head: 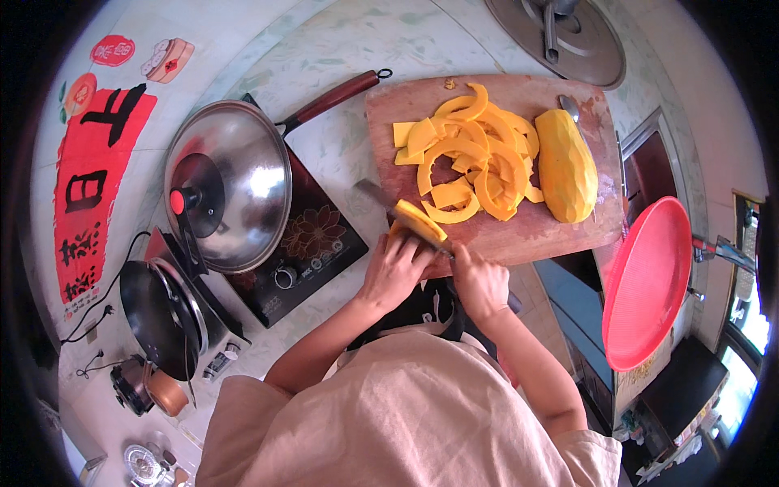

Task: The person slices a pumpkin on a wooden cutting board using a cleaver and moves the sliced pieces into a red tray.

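Observation:
My left hand (394,271) presses a short piece of orange pumpkin (419,218) against the near left corner of a wooden cutting board (499,240). In my right hand (481,277) is the handle of a kitchen knife (378,196), its blade slanting up and left along the pumpkin piece. The knife is slightly blurred, and how deep its edge sits I cannot tell. Farther in on the board lies a heap of cut pumpkin slices (456,146), many of them curved. A peeled length of pumpkin (566,170) rests at the board's right side, beside a metal spoon (569,106).
To the left, a lidded wok (243,176) stands on a black induction cooktop (322,243), its long handle (341,94) pointing toward the board. A red plastic basket (648,286) is at right. A large metal lid (584,42) lies beyond the board.

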{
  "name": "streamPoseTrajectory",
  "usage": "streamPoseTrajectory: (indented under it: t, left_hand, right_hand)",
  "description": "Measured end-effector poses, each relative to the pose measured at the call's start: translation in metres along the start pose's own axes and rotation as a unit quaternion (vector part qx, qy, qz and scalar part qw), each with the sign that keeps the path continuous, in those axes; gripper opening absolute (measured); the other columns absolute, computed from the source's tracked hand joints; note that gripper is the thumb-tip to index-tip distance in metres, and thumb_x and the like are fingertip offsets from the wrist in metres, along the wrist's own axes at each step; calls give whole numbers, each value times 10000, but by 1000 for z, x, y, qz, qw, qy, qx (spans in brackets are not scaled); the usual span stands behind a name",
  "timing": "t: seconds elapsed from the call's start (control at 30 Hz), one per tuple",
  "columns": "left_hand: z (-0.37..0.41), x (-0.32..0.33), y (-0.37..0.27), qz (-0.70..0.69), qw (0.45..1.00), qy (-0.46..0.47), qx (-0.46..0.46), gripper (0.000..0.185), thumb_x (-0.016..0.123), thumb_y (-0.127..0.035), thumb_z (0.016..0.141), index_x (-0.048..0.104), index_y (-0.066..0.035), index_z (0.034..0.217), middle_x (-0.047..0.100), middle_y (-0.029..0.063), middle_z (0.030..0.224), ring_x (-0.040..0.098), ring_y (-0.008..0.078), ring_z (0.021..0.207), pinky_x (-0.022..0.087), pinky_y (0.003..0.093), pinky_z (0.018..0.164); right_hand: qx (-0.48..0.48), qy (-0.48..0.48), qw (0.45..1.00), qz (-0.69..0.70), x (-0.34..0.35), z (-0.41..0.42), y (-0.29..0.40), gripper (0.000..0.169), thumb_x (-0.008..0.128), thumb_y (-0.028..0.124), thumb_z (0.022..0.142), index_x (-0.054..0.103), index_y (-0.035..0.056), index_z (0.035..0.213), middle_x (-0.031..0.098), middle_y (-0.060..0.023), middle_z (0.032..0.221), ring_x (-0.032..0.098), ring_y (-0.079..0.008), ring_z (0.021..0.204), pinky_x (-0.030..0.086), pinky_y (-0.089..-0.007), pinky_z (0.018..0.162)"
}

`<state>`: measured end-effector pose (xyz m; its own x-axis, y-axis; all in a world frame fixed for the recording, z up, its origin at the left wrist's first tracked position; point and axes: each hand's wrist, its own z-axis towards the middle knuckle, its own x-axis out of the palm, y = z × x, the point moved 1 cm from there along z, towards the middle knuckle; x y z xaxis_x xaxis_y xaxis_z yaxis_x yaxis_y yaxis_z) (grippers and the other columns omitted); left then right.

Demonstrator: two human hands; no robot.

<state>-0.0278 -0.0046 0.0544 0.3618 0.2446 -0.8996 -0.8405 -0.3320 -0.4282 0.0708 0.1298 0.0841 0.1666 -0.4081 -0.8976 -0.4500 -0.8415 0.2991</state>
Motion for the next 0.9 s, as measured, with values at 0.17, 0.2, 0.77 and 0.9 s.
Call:
streamPoseTrajectory:
  t: [0.17,0.2,0.77,0.9]
  left_hand:
    - [-17,17,6,-35,999,-9,-10,389,686,-242,699,572,-59,1023,526,86,1064,477,262,1085,408,415,906]
    - [-16,15,4,-21,1000,-19,-5,396,689,-255,695,577,-66,1025,528,84,1076,471,261,1098,393,430,928]
    - [-8,15,1,-55,998,1,17,345,605,-226,702,644,-98,1021,597,83,1080,530,261,1081,436,396,916]
    - [-7,17,-5,-140,990,3,-16,317,599,-202,708,650,-85,999,600,100,1100,539,266,1072,445,404,903]
  right_hand:
    - [51,-73,993,73,-24,-12,-17,157,590,208,821,574,104,938,619,-114,667,618,-304,571,482,-421,508]
    - [31,-67,996,56,-33,-19,-16,179,593,203,818,574,105,966,610,-108,678,618,-296,581,484,-412,515]
    - [-3,24,997,-71,-57,-78,4,395,535,120,767,526,51,1156,552,-61,733,618,-204,647,499,-343,576]
    - [5,29,997,-76,-60,-88,4,401,531,118,765,528,54,1161,553,-61,753,618,-198,658,498,-341,594]
